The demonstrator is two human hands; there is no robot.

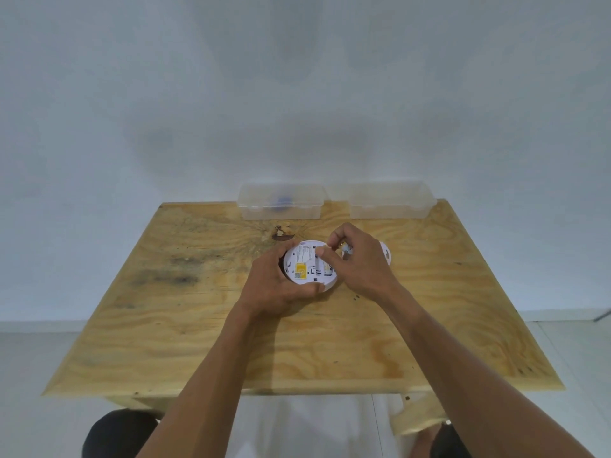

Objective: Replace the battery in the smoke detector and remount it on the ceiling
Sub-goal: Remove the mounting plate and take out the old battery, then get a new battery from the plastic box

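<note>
The smoke detector (309, 266) lies back-up over the middle of the plywood table (198, 325), cupped from the left by the left hand (276, 285), fingers curled round its rim. The right hand (358, 262) pinches a small battery (330, 248) at its open compartment. Two clear plastic boxes (281, 201) sit at the far edge.
</note>
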